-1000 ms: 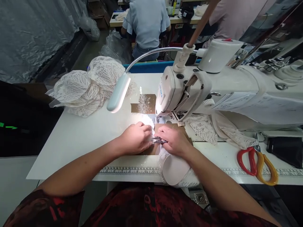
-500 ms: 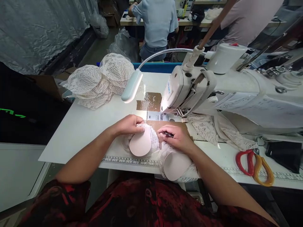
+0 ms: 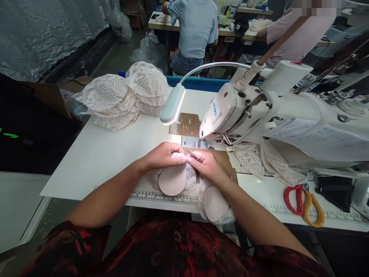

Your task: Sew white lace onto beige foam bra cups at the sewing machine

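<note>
Two pale lace-edged cups, lower center of frame. Left cup (image 3: 172,181) under left hand (image 3: 161,157), thumb and fingers pinched together on its top edge. Right cup (image 3: 215,204) lower, beside right forearm. Right hand (image 3: 209,166) curled around small metal snips (image 3: 195,157), fingertips close to left hand's; cannot tell whether they also grip lace. Sewing machine (image 3: 223,109) right of center, lamp (image 3: 173,104) above hands. Lace pile (image 3: 115,96) upper left. Red-and-yellow-handled scissors (image 3: 309,208) lower right.
</note>
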{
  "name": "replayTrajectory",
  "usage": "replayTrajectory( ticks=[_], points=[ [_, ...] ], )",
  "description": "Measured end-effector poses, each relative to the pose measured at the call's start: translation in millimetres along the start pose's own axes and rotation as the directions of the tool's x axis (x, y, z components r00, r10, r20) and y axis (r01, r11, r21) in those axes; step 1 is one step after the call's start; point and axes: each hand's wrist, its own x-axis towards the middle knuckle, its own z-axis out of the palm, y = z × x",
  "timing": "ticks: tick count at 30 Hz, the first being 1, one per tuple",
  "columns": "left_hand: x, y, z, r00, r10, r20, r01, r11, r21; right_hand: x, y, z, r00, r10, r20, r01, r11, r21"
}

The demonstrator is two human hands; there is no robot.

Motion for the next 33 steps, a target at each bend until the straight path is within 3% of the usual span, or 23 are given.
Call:
replayTrajectory(
  ticks=[5, 9, 12, 17, 33],
  points=[
    [0, -2, -6, 0.985, -0.145, 0.093, 0.151, 0.986, -0.065, -2, 11, -7, 0.999, 0.043, -0.011, -0.040, 0.979, 0.199],
    [-1, -4, -11, 0.968, -0.223, 0.118, 0.241, 0.956, -0.166, -5, 14, -19, 0.998, 0.053, 0.015, -0.054, 0.986, 0.159],
    [0, -7, -11, 0.970, -0.223, 0.101, 0.241, 0.942, -0.235, -5, 11, -20, 0.997, 0.066, 0.025, -0.068, 0.992, 0.108],
    [1, -9, -7, 0.969, -0.234, 0.074, 0.245, 0.912, -0.329, -4, 12, -10, 0.990, 0.088, 0.110, -0.115, 0.958, 0.262],
    [2, -10, -1, 0.973, -0.227, 0.031, 0.222, 0.900, -0.376, -3, 15, -5, 1.000, 0.008, 0.019, -0.010, 0.989, 0.146]
  ],
)
